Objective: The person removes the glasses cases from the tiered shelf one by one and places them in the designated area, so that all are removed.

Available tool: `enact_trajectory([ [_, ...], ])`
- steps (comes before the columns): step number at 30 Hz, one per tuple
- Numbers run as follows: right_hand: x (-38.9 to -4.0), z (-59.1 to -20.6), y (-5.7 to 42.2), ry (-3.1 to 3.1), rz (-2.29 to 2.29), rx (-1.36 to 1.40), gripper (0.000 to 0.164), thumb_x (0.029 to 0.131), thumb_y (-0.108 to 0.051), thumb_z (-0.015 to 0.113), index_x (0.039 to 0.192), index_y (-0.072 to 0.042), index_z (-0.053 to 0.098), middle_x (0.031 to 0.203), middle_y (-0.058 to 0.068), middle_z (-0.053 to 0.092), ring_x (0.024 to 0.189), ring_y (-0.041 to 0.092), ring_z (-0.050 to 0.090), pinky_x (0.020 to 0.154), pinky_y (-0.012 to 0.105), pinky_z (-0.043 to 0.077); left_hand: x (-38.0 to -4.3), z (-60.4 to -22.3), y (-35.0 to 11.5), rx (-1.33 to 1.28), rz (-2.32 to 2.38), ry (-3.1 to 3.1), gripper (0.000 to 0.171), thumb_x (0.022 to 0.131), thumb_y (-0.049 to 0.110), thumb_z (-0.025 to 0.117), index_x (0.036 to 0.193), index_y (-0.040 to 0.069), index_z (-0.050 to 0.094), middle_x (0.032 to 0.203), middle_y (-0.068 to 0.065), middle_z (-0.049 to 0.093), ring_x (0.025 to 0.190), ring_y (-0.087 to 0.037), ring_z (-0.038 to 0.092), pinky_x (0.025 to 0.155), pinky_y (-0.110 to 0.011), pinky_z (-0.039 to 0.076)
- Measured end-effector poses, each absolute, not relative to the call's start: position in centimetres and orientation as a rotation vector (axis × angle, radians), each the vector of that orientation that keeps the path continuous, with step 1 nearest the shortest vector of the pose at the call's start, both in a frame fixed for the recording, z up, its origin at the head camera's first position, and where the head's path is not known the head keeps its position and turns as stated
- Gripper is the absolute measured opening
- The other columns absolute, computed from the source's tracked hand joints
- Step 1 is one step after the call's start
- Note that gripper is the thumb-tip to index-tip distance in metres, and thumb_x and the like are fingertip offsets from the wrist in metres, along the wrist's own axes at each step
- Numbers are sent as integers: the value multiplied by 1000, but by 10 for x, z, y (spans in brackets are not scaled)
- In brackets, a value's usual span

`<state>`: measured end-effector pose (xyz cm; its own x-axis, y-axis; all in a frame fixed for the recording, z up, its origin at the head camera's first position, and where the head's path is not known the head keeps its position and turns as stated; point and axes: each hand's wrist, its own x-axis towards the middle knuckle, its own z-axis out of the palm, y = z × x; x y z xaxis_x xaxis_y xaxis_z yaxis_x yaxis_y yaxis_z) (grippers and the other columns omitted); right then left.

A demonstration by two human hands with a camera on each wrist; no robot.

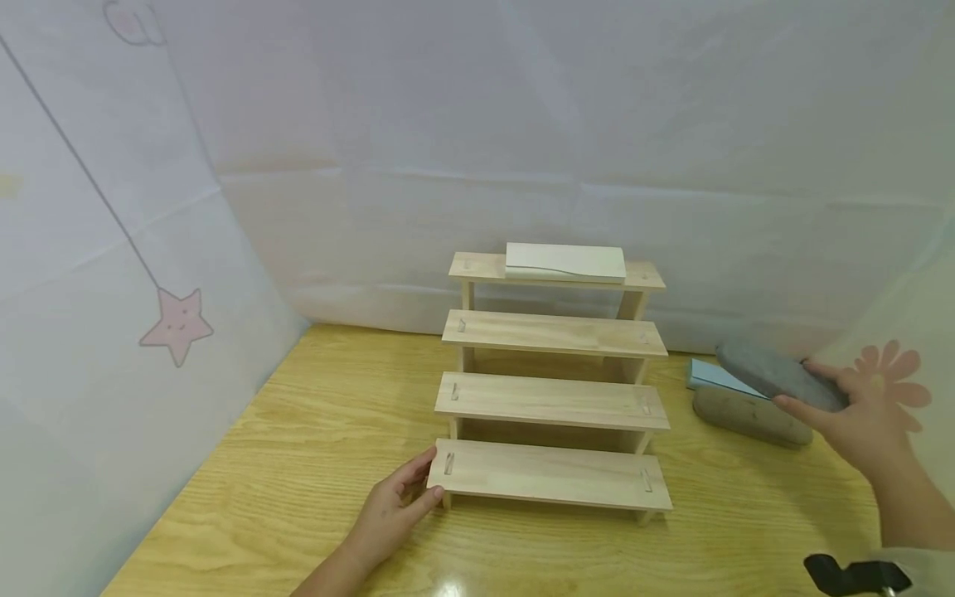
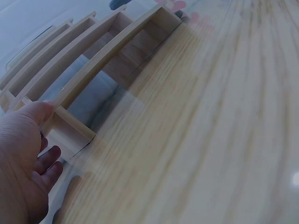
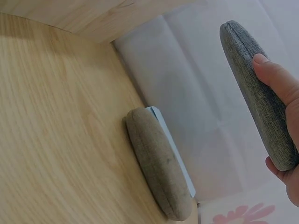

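Observation:
A pale wooden four-step display stand stands on the table. My left hand holds the left end of its lowest step, thumb at the front corner and fingers at the back one. In the left wrist view, the thumb lies against the board's end and other fingers are bent below. At the right, my right hand grips a grey fabric glasses case by one end, raised above the table. Beneath it lie a brown glasses case and a light blue case, side by side.
On the stand's top step lies a white case with a wavy flap edge. White cloth hangs behind and at both sides of the wood-grain table. A black strap-like object shows near the right wrist.

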<state>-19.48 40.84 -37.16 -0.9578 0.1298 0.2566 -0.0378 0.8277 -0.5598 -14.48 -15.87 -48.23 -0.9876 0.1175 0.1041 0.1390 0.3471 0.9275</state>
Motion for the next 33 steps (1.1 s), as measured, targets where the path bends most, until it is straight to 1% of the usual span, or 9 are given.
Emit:
enact_trajectory([
  [2,-194,-375,408,-2733,848,-82,80,92,-39,68,151,0,31,149,41,24,124,64,26,85,72,32,-145,-483,-159,-245,-1761,-2567,58,90,28,72,141,11,52,146,-7,51,130,-29,54,108,-43,46],
  [7,-193,-386,409,-2759,914,-101,84,92,-41,68,153,-1,26,153,40,17,122,67,31,88,73,33,-145,-482,-159,-245,-1756,-2578,59,90,29,71,142,11,51,146,-7,51,130,-28,55,107,-42,47],
  [10,-193,-393,410,-2731,912,-77,83,89,-37,72,150,2,32,148,42,26,120,65,36,87,71,35,-144,-481,-158,-250,-1759,-2571,59,90,28,71,142,10,51,146,-8,52,129,-29,55,106,-41,48],
  [12,-193,-398,411,-2730,914,-73,82,89,-36,73,149,3,34,145,44,30,119,65,37,88,72,36,-144,-480,-158,-253,-1760,-2565,58,90,27,72,142,10,51,146,-10,52,129,-30,55,106,-41,49],
  [15,-193,-404,413,-2760,925,-108,82,90,-39,71,150,2,33,142,46,31,119,66,36,89,73,35,-143,-480,-158,-258,-1760,-2559,58,90,26,71,142,9,51,146,-11,52,129,-31,55,105,-41,49],
  [21,-189,-413,416,-2821,976,-161,86,92,-45,66,153,-1,24,146,46,23,122,69,30,90,75,33,-144,-480,-158,-229,-1784,-2565,57,89,26,72,141,12,52,146,-7,51,130,-28,55,106,-40,48],
  [24,-187,-417,415,-2827,992,-159,87,92,-46,65,153,0,24,150,44,19,125,68,28,91,77,31,-144,-480,-158,-230,-1781,-2568,57,89,26,72,141,12,52,147,-7,51,130,-28,54,107,-41,47],
  [29,-185,-426,413,-2834,1000,-171,86,92,-46,65,151,4,27,151,42,19,126,68,26,94,78,29,-144,-480,-158,-237,-1767,-2573,58,90,26,72,141,10,51,147,-9,50,131,-30,53,107,-42,46],
  [33,-184,-432,413,-2858,996,-196,85,93,-47,64,151,3,27,150,42,19,128,68,24,95,79,28,-144,-480,-158,-242,-1771,-2569,57,90,26,72,141,10,52,147,-9,50,131,-31,53,108,-40,46],
])
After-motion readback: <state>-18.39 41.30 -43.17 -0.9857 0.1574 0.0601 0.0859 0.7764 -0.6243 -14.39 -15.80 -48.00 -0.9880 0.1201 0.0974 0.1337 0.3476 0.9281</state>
